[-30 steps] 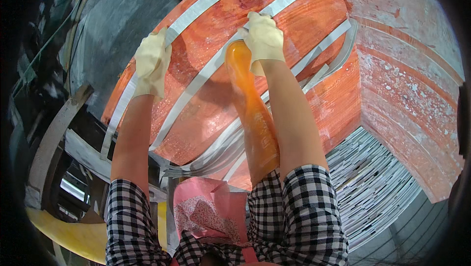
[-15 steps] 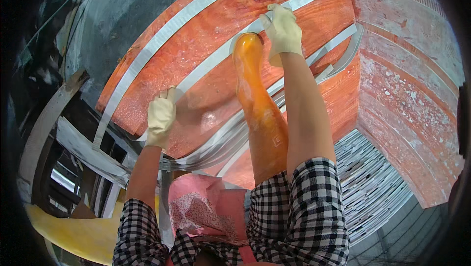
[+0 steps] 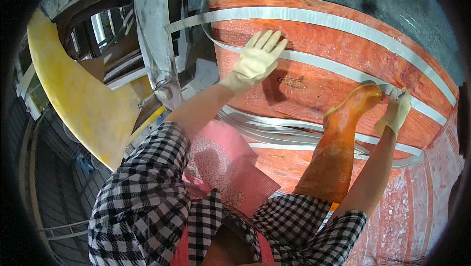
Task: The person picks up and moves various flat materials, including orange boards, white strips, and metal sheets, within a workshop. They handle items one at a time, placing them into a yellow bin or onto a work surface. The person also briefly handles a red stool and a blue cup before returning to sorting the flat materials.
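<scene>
My left hand [image 3: 257, 62], in a cream rubber glove, lies with its fingers stretched out over the middle pale strip [image 3: 338, 69] on a curved red-orange panel [image 3: 314, 96]. My right hand [image 3: 395, 109], gloved alike, is closed near the right part of that strip. A small dark tip shows at its fingers, too small to name. Between my hands my orange rubber boot [image 3: 338, 141] rests on the panel, its toe at the strip. Another pale strip [image 3: 314, 18] runs along the panel's far side and past its left end.
Loose pale strips [image 3: 274, 129] lie in a bundle across the panel, near my pink apron [image 3: 235, 168]. To the left stand a grey board [image 3: 154, 45] and a curved yellow piece [image 3: 83, 99]. A dusty reddish surface [image 3: 397, 212] adjoins on the right.
The view has turned, with the panel now further right. My left hand has gone from bent fingers at the strip's end to spread fingers. My right hand stays by the boot's toe.
</scene>
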The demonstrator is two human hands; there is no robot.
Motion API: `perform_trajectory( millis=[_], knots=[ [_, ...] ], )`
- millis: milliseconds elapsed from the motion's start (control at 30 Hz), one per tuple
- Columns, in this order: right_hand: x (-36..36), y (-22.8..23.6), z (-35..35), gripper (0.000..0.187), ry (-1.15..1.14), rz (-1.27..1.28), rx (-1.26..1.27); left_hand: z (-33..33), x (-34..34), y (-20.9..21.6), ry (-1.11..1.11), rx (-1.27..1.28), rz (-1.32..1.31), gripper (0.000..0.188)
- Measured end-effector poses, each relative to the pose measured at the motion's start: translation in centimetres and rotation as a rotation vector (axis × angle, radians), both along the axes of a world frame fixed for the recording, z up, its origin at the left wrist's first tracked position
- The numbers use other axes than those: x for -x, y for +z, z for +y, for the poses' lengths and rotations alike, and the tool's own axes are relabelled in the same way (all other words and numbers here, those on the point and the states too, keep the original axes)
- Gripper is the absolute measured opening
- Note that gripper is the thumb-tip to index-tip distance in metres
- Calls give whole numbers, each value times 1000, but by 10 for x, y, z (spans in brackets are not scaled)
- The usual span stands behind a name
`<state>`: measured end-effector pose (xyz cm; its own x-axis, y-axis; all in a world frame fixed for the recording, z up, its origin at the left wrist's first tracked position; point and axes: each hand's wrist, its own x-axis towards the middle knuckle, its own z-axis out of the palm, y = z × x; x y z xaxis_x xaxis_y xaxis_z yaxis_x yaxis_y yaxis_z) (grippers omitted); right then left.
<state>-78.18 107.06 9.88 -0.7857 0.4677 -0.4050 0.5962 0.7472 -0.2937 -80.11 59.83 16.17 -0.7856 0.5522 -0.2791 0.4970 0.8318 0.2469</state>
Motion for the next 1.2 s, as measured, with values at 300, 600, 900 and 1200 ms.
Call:
perform_trajectory(
  millis=[300,600,900,1200],
  knots=[
    [-1,6,-14,51,-175,11,192,-48,-27,-2,197,192,-216,44],
    [33,62,-46,56,-1,-196,-296,-61,-15,-30,397,-58,-559,37],
    [22,43,-33,58,-65,-119,-178,-58,-12,-46,415,50,-483,34],
    [26,79,-38,55,-233,-168,-15,-24,15,16,257,283,-359,49]
  ],
)
